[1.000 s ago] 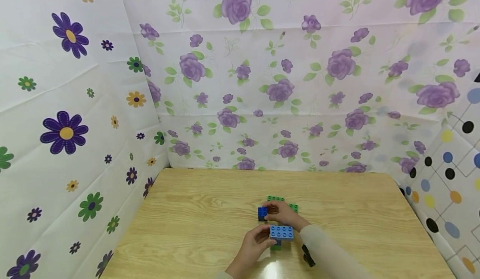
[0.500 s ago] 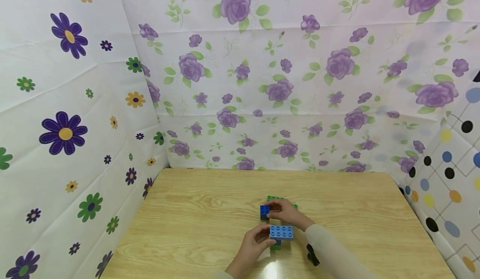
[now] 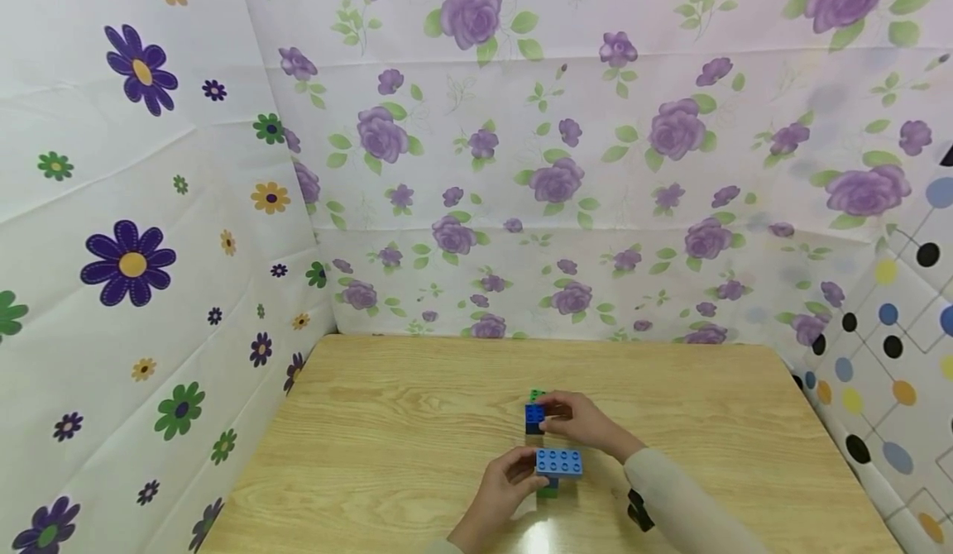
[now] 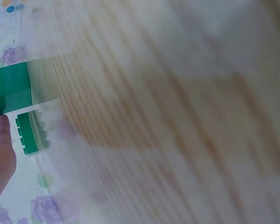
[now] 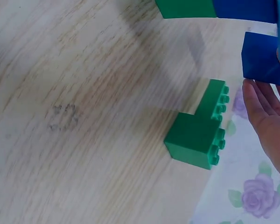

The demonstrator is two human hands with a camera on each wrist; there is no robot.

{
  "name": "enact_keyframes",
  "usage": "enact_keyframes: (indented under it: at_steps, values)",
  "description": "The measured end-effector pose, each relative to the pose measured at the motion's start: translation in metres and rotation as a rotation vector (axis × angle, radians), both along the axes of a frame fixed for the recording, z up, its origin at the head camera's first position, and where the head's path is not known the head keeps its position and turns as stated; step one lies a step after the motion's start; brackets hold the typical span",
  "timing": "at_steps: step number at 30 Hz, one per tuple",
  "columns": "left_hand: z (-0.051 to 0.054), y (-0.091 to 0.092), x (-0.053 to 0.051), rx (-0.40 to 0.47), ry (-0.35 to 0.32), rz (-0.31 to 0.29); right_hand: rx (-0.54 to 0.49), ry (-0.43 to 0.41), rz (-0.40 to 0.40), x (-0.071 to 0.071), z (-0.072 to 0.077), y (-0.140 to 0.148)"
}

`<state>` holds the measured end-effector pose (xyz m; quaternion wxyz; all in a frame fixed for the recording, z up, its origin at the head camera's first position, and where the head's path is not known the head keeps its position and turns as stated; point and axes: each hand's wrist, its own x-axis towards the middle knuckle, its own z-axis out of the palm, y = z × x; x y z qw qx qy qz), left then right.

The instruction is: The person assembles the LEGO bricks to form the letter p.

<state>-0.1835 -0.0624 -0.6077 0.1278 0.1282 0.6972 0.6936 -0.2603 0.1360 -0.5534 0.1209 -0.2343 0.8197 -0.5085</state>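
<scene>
My left hand point(image 3: 500, 492) grips the left end of a light blue eight-stud brick point(image 3: 558, 462), which sits on a narrow stack with a green brick point(image 3: 547, 492) at its bottom. Behind it, my right hand point(image 3: 588, 423) pinches a dark blue four-stud block point(image 3: 533, 418) from the right. Fingers point(image 5: 256, 98) touch this block point(image 5: 261, 58) in the right wrist view, where it hangs clear of the table. The left wrist view shows part of my left hand point(image 4: 1, 156) beside the stack's green brick point(image 4: 11, 86).
Green bricks point(image 3: 537, 394) lie on the wooden table point(image 3: 417, 422) behind my right hand, which mostly covers them; the right wrist view shows their joined-looking shape point(image 5: 196, 135). A small black object point(image 3: 639, 511) is by my right sleeve. Patterned cloths point(image 3: 476, 281) border the table.
My right hand has moved a little to the right with the dark blue block, and it covers more of the green bricks. My left hand and the stack have stayed in place.
</scene>
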Motion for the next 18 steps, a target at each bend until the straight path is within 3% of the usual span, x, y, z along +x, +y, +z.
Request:
enact_keyframes:
  at_steps: [8,18]
  values:
    - [-0.002,0.001,-0.001,-0.015,0.011,0.012,0.004,0.018,0.008,0.001,0.006,0.011]
    - [-0.006,0.002,-0.001,-0.009,0.038,0.014,-0.036,0.024,0.047,0.013,0.019,0.019]
